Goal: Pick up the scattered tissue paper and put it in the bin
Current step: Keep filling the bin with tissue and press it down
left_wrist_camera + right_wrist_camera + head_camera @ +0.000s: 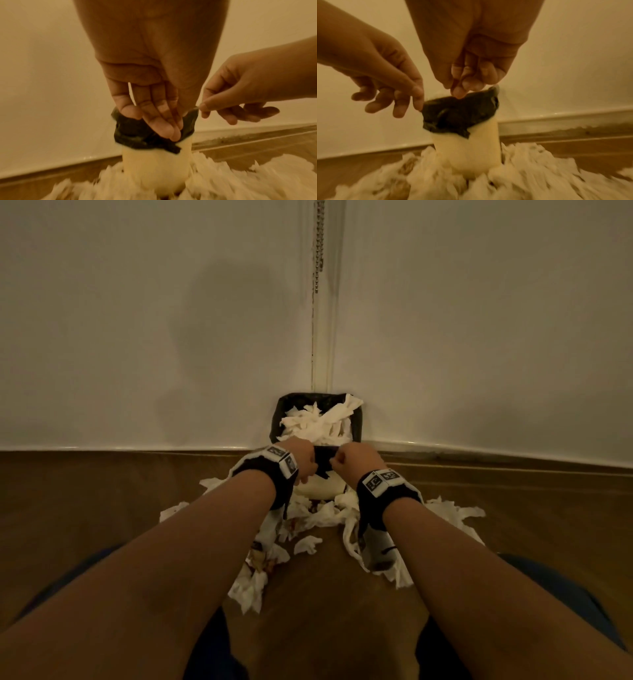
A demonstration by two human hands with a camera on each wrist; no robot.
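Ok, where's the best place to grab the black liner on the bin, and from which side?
Pinch the liner by its folded-over cuff at the near rim, coming from above and the front. It hangs loose outside the cream bin, so fingers can get under it; tissue heaped inside blocks the inner side.

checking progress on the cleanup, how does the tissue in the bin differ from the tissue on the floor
The tissue in the bin is heaped together inside the black liner, rising above the rim; the tissue on the floor lies spread in loose scraps around the base of the bin. The binned tissue looks plain white, while some floor pieces near the left forearm show brownish marks. Both are torn, crumpled white paper.
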